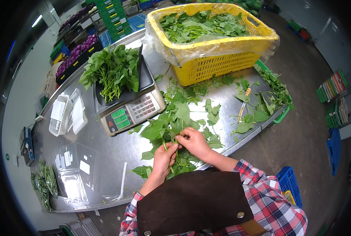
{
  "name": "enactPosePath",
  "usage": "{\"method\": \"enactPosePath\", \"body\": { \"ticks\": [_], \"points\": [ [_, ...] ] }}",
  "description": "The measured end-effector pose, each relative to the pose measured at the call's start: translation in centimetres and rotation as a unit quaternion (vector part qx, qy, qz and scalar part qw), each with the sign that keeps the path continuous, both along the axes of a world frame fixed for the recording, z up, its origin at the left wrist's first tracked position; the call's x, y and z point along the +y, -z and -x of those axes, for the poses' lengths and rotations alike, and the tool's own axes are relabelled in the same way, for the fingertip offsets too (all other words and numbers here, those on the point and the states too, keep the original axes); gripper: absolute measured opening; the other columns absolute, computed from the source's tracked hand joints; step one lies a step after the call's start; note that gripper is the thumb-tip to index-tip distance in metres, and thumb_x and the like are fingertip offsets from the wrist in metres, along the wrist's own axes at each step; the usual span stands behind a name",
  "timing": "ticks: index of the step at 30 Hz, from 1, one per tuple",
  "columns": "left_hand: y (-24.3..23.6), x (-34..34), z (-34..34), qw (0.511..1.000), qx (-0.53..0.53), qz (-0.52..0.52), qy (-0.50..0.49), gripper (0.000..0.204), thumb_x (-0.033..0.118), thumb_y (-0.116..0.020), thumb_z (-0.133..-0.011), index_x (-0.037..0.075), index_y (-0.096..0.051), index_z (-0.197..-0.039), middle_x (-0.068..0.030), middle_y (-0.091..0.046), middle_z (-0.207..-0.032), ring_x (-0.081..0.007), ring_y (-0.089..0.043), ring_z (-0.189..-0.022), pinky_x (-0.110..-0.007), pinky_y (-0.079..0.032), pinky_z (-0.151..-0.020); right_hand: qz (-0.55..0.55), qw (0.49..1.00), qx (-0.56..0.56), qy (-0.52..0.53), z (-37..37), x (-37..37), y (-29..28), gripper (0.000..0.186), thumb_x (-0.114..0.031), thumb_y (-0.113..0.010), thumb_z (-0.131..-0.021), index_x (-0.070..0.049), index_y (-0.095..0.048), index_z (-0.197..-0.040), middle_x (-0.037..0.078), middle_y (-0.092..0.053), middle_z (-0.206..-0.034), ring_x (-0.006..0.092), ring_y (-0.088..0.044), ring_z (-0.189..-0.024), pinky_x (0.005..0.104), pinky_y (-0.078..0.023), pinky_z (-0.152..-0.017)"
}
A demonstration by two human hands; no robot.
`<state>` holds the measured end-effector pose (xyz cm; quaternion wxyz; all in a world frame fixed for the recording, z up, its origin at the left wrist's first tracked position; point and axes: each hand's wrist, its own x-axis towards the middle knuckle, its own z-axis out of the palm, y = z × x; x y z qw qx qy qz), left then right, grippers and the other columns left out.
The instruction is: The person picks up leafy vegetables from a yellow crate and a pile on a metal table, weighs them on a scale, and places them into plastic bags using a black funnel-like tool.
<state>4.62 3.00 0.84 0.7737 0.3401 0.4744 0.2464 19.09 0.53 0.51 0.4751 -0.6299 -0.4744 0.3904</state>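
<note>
Two-handed work here, left hand point(164, 158) and right hand point(195, 144) both finger-pinching leafy stems point(158, 133) over the near side of the table point(108, 152), where a light grip should spare the leaves point(182, 113).

1. The fingers point(174, 147) of both hands meet above the near part of the tabletop point(110, 151), around leafy stems point(163, 131).
2. Ahead and left of the fingers stands a scale point(116, 121), with a bunch of greens point(114, 70) on it.
3. Left of the scale, farther from the fingers, sits a basket point(54, 129).
4. Well ahead and right of the fingers stands a crate point(218, 65), with more greens point(207, 26) in it.
5. Right of the fingers, a knife point(247, 93) lies among loose leaves point(262, 115).
6. Far left of the fingers, bagged greens point(44, 183) lie near the tabletop's edge.
</note>
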Motion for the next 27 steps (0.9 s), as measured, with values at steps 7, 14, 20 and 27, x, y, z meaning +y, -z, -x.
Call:
{"method": "enactPosePath", "body": {
  "ticks": [7,14,20,27],
  "points": [
    [0.7,3.0,1.6,0.968,-0.081,0.034,-0.236,0.013,0.017,-0.05,-0.088,0.005,-0.051,-0.088,-0.0012,-0.048,-0.07,-0.0045,-0.031,-0.046,-0.018,-0.021,-0.033,-0.155,0.988,0.005,-0.011,0.2,-1.3,-1.0,0.011,-0.009,-0.059,-0.079,0.0,-0.056,-0.084,0.007,-0.052,-0.078,0.0139,-0.051,-0.072,0.0266,-0.042,-0.064],
    [-0.6,5.2,6.5,0.971,-0.218,0.059,-0.08,0.019,0.015,-0.05,-0.087,0.002,-0.048,-0.101,-0.0044,-0.05,-0.08,-0.0046,-0.036,-0.049,-0.015,-0.024,-0.033,0.047,0.889,-0.399,-0.218,-5.7,-3.0,-2.3,0.028,-0.018,-0.056,-0.082,-0.003,-0.055,-0.106,0.012,-0.053,-0.102,0.0195,-0.058,-0.078,0.028,-0.048,-0.069],
    [-3.2,4.0,4.6,0.982,-0.175,0.056,-0.047,0.018,0.013,-0.049,-0.087,0.0,-0.048,-0.1,-0.0067,-0.051,-0.079,-0.0043,-0.036,-0.048,-0.015,-0.023,-0.033,0.007,0.948,0.141,-0.286,-0.7,-1.3,-4.6,0.026,-0.021,-0.041,-0.092,-0.005,-0.051,-0.109,0.005,-0.054,-0.094,0.0084,-0.052,-0.053,0.0205,-0.042,-0.05],
    [-1.4,4.2,5.1,0.951,-0.256,0.075,-0.159,0.014,0.015,-0.048,-0.088,0.002,-0.049,-0.094,-0.0035,-0.05,-0.076,-0.0043,-0.034,-0.046,-0.016,-0.022,-0.031,0.135,0.824,0.44,-0.329,1.0,0.8,0.0,0.036,-0.026,-0.037,-0.093,-0.003,-0.035,-0.121,0.007,-0.056,-0.098,0.0119,-0.055,-0.056,0.0212,-0.044,-0.047]
  ]
}}
